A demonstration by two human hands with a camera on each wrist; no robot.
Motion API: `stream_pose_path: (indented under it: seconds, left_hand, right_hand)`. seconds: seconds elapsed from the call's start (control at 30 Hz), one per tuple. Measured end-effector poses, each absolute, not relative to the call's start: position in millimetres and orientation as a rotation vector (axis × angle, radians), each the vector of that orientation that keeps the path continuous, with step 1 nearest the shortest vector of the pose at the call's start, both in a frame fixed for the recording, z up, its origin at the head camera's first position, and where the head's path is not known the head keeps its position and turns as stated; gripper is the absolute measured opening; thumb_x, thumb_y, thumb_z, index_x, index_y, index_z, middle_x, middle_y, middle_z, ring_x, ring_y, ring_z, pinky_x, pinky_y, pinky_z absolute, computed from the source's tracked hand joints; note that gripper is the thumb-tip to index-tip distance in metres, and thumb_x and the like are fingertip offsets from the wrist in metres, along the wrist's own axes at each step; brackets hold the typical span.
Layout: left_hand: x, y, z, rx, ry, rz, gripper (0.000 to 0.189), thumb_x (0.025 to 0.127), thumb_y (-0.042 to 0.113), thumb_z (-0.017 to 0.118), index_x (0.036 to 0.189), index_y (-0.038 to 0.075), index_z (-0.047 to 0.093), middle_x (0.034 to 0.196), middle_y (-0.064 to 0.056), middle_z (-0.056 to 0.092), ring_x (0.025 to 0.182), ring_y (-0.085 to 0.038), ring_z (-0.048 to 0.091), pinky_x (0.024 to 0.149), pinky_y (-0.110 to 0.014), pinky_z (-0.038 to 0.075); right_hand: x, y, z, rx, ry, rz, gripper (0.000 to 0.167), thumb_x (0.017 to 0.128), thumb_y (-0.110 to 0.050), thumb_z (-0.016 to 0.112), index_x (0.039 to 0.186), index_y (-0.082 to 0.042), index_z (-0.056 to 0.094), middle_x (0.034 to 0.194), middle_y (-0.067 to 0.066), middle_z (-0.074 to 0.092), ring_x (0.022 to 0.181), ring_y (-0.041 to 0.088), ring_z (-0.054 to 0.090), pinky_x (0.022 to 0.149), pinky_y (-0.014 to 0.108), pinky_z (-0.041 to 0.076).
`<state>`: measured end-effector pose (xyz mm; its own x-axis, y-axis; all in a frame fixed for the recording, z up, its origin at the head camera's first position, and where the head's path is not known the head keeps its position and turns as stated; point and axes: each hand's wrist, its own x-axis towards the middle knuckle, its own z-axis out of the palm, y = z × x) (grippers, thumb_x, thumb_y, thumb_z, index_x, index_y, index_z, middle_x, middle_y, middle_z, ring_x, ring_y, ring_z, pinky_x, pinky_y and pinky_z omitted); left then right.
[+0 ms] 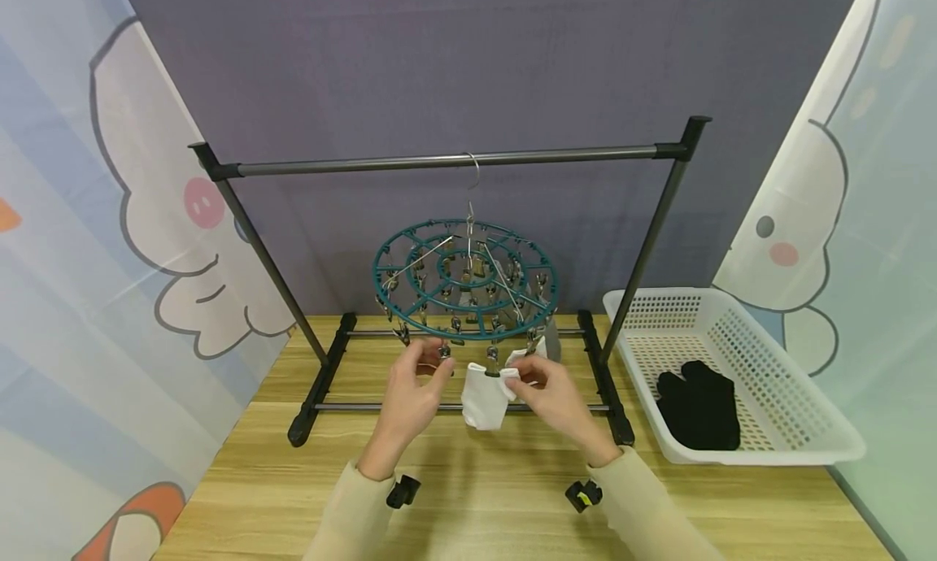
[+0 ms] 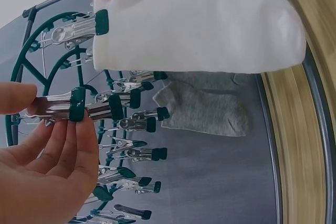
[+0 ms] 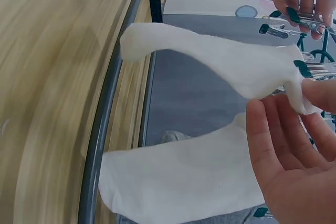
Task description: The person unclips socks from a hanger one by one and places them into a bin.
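A round green clip hanger (image 1: 381, 297) carries many metal clips with green tips. From one front clip (image 2: 84, 30) hangs a white sock (image 1: 483, 402). My right hand (image 1: 549, 394) pinches the free side of that sock's cuff between thumb and fingers, seen closely in the right wrist view. To the left, my left hand (image 1: 413, 390) holds an unloaded clip (image 2: 60, 107) between thumb and fingertips. A second white sock (image 3: 178, 177) hangs behind the right hand, and grey socks (image 2: 205, 111) hang further back.
The hanger hooks over a dark metal rack bar (image 1: 351, 165), with rack feet (image 1: 322, 390) on the wooden table (image 1: 468, 496). At the right, a white plastic basket (image 1: 791, 382) holds black fabric pieces (image 1: 699, 406). A grey curtain (image 1: 498, 65) hangs behind.
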<state>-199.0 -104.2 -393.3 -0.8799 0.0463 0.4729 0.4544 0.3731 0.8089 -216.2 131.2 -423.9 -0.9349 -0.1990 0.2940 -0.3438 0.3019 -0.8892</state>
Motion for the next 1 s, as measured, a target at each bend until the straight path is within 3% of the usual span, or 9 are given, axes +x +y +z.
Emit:
stream_pose_path:
  seconds: [0.23, 0.67, 1.0]
  left_hand:
    - [-198, -105, -393, -0.442, -2.241, -1.506, 0.03, 0.1, 0.017, 0.068, 0.125, 0.002, 0.063, 0.104, -0.009, 0.063, 0.095, -0.023, 0.063, 0.088, -0.045, 0.055]
    - [-195, -105, -392, -0.476, -2.069, -1.313, 0.031, 0.095, 0.004, 0.07, 0.124, -0.003, 0.062, 0.112, -0.014, 0.062, 0.099, -0.024, 0.059, 0.085, -0.04, 0.053]
    - [-185, -100, -392, -0.606, -1.803, -0.995, 0.024, 0.088, -0.01, 0.065, 0.111, -0.004, 0.068, 0.104, -0.016, 0.064, 0.086, -0.028, 0.059, 0.075, -0.036, 0.05]
  right_hand:
    - [-215, 128, -424, 0.516, -2.406, 1.723, 0.012, 0.093, -0.005, 0.073, 0.105, -0.001, 0.073, 0.103, 0.011, 0.071, 0.086, 0.019, 0.068, 0.073, 0.027, 0.055]
    - [-207, 126, -411, 0.567, -2.426, 1.764, 0.014, 0.094, -0.006, 0.073, 0.107, -0.002, 0.074, 0.103, 0.01, 0.072, 0.082, 0.017, 0.066, 0.071, 0.028, 0.055]
    - [-202, 126, -403, 0.616, -2.434, 1.793, 0.014, 0.095, -0.01, 0.072, 0.108, -0.002, 0.073, 0.107, 0.012, 0.072, 0.089, 0.021, 0.066, 0.076, 0.028, 0.055]
